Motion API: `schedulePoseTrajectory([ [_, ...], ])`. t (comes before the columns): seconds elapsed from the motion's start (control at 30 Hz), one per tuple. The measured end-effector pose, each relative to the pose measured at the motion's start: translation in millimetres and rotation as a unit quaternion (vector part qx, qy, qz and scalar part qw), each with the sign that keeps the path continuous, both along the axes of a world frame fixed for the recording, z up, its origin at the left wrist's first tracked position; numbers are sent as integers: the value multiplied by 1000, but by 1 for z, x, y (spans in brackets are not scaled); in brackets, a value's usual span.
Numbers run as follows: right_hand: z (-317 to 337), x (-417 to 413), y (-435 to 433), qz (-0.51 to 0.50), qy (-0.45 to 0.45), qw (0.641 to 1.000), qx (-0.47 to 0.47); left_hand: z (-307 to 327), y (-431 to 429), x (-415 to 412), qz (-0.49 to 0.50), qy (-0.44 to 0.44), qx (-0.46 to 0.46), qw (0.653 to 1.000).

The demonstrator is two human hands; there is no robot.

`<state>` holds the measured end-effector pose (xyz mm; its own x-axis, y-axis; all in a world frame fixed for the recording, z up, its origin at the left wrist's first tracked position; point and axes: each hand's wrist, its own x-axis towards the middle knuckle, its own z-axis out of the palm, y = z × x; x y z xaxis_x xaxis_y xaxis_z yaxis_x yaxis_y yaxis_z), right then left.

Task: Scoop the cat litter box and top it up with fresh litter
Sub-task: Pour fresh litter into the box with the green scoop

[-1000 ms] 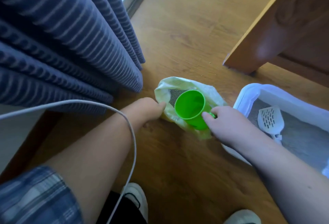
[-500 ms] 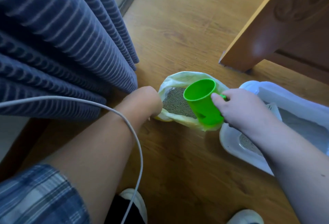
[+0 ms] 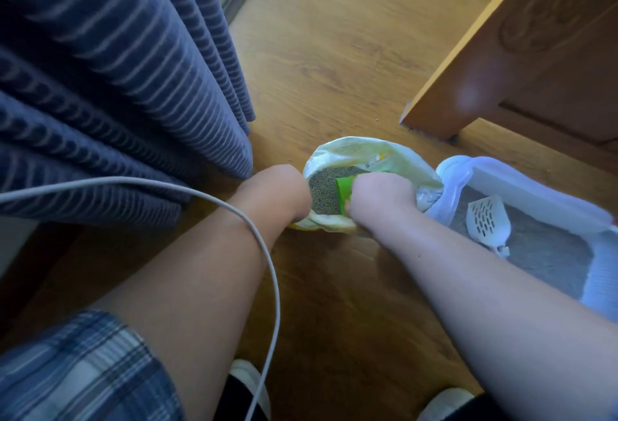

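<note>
Your left hand (image 3: 281, 193) had its grip closed, apparently on the near rim of the litter bag (image 3: 354, 153) at mid-frame, holding the mouth wide. Your right hand (image 3: 378, 196) was clamped round the green cup (image 3: 344, 191), pushed into the fresh litter (image 3: 322, 193) to fill it. The litter box (image 3: 535, 201), with the white scoop (image 3: 488, 223) inside, sat just right of the bag and was cut off at the frame edge. Knuckles hid your fingers and most of the cup.

On the floor (image 3: 334, 52), the litter bag (image 3: 378, 156) sits between the curtain (image 3: 117, 86), left, and the litter box (image 3: 535, 199), right; a scoop (image 3: 488, 223) lies inside the box.
</note>
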<state>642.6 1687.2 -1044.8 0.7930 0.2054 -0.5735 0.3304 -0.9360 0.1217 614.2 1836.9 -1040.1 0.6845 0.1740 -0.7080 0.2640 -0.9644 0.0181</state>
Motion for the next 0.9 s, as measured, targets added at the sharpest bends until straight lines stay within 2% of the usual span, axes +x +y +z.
schedulePoseTrajectory([
  [0.17,-8,14,1,-50,-23,999,-2,-1,0,-4,-13,12,-8,1000],
  [0.43,-9,13,7,-69,37,996,-37,4,5,-13,37,-16,-37,999],
  [0.6,-14,7,13,-51,25,998,-17,11,-1,-15,42,-24,-36,998],
  [0.9,-19,-5,24,45,46,998,-6,12,-6,-13,84,-21,-37,996],
])
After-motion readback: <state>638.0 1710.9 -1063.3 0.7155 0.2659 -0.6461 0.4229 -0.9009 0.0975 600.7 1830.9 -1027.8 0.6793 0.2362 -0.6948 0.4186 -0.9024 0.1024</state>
